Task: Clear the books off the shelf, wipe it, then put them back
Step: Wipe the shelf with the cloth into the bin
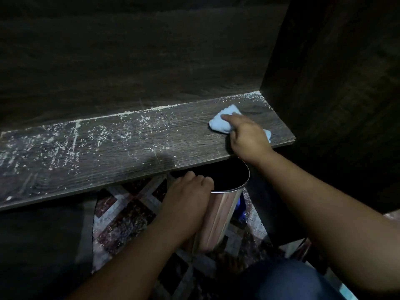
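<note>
Shelf (129,152): dark wood board running from 9 o'clock to 3 o'clock; no books on the stretch in view, so clearing looks done and wiping is the step in hand.
Books: none in view.
Pale grit (97,135): scattered thickly from 9 o'clock to the middle, with a line along the back joint; the patch at 2 o'clock, around the cloth, looks cleaner.
Cloth (223,122): light blue, bunched, flat on the shelf at 2 o'clock near the side panel (335,83); probably the start of a sweep towards the front edge.
Right hand (246,137): clamped on the cloth, palm down, index finger (229,118) stretched forward over it; forearm comes in from 4 o'clock.
Steel bin (218,213): at 5 o'clock, tilted, mouth just under the shelf's front lip, likely to catch swept grit.
Left hand (188,191): fingers curled over the bin's near rim, gripping it; forearm rises from 7 o'clock.
Floor (121,215): patterned tile, below.
</note>
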Action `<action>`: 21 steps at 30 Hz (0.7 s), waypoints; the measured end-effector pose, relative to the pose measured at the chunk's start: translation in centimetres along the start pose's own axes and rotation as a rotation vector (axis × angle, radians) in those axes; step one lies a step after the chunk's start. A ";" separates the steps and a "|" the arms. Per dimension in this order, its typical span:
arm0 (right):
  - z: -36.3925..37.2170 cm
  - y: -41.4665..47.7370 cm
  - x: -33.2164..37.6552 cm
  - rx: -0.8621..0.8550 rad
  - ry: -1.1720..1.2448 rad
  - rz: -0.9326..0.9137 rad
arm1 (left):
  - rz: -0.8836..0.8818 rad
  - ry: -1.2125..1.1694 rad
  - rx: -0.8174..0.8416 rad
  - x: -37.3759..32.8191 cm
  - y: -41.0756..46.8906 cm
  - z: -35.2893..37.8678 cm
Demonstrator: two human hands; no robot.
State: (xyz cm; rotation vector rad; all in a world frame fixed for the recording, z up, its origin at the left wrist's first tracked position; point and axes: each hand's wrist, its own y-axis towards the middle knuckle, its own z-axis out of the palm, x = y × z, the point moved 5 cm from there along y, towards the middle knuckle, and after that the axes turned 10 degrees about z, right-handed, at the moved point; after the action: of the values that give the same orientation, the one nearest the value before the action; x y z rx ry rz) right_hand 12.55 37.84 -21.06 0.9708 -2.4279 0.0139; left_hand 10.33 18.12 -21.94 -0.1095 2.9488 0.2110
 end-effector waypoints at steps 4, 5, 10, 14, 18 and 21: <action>-2.3 1.0 -0.4 -0.014 0.245 0.144 | -0.006 0.006 0.002 0.2 0.0 0.3; -3.1 1.9 -0.9 -0.069 0.266 0.170 | -0.003 -0.010 -0.011 0.3 -0.1 0.3; -4.5 6.9 -3.9 -0.142 0.135 0.158 | 0.009 -0.018 -0.029 1.1 -0.3 0.9; -1.0 9.1 -4.5 0.002 -0.032 0.154 | 0.006 -0.036 -0.059 1.4 -0.5 0.8; 0.2 9.4 -3.5 -0.011 -0.095 0.179 | -0.004 -0.031 -0.056 1.6 -0.7 0.9; 1.0 8.0 -1.5 0.043 -0.075 0.053 | -0.015 -0.045 -0.036 1.7 -0.9 1.0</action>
State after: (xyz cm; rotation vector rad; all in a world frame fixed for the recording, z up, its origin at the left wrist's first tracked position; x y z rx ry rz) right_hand 7.86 44.55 -21.22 0.9417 -2.5307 0.0496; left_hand 8.90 17.25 -23.40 -0.1301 2.8993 0.2604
